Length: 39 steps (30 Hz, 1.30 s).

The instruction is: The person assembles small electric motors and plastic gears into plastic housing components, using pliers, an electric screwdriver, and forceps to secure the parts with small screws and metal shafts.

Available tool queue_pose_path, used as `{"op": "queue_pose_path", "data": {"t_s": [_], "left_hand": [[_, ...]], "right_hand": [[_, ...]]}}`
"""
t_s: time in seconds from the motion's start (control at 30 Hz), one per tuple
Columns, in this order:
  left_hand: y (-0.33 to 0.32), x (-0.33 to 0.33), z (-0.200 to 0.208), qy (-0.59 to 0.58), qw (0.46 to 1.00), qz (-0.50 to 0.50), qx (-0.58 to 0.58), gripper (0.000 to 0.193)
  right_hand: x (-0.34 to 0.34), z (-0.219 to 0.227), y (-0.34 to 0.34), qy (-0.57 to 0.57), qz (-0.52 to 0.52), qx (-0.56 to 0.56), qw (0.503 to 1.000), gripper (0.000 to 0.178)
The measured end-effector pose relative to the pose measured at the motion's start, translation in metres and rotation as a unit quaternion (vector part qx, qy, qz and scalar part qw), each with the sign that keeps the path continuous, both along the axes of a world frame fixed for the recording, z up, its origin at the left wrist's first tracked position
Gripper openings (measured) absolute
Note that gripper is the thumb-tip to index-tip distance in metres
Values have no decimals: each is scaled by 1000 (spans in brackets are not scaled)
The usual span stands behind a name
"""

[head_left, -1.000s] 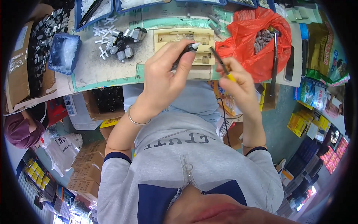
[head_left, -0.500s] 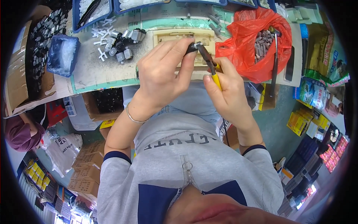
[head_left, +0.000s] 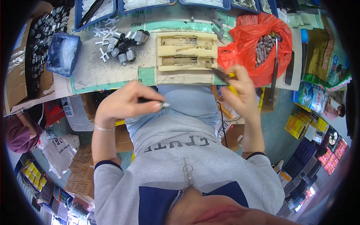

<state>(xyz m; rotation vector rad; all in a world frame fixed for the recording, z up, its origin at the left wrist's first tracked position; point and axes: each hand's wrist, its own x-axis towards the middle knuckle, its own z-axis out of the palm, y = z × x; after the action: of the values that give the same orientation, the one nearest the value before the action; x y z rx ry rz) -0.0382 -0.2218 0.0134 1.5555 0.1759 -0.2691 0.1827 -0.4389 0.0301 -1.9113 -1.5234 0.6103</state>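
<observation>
My left hand (head_left: 129,100) is closed around a small dark part with a pale tip (head_left: 164,105), held over my lap just off the table's front edge; most of the part is hidden by the fingers. In my right hand (head_left: 242,92) are yellow-handled pliers (head_left: 224,76), gripped by the handles, their dark jaws pointing left toward the table edge. Between the hands and farther off lies a cream plastic fixture (head_left: 187,50) with two long recessed slots. Left of it sits a pile of small grey and black motor-like parts (head_left: 125,45) beside white plastic cross-shaped pieces (head_left: 104,54).
At right, a red plastic bag (head_left: 234,48) holds grey cylindrical parts (head_left: 264,50), with a dark metal rod (head_left: 275,71) beside them. Blue bins (head_left: 63,54) stand at left and along the back. A cardboard box (head_left: 17,67) of black parts is at far left.
My hands have parted: the left moved left and nearer me with the small dark part, the right slightly right and nearer with the pliers. The cream fixture is now uncovered.
</observation>
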Motion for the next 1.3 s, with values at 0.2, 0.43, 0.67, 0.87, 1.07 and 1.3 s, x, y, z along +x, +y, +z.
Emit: {"op": "queue_pose_path", "data": {"t_s": [0.2, 0.43, 0.67, 0.87, 1.07, 1.3], "left_hand": [[22, -85, -38, 255, 952, -36, 165, 25], [1, -182, -194, 399, 760, -56, 510, 18], [-13, -228, -286, 245, 703, -91, 661, 11], [-13, -235, -284, 353, 814, 61, 457, 18], [-18, -218, -266, 350, 833, 79, 421, 23], [-11, -153, -182, 224, 781, 77, 578, 23]], "right_hand": [[21, -13, -2, -262, -185, -98, 942, 24], [34, 14, 29, -275, -95, -130, 948, 23], [121, 3, 144, -250, -34, 99, 963, 27], [184, -15, 245, -291, -66, 77, 951, 34], [197, -37, 326, -471, -28, 116, 874, 31], [210, -46, 359, -577, 54, 95, 809, 16]]}}
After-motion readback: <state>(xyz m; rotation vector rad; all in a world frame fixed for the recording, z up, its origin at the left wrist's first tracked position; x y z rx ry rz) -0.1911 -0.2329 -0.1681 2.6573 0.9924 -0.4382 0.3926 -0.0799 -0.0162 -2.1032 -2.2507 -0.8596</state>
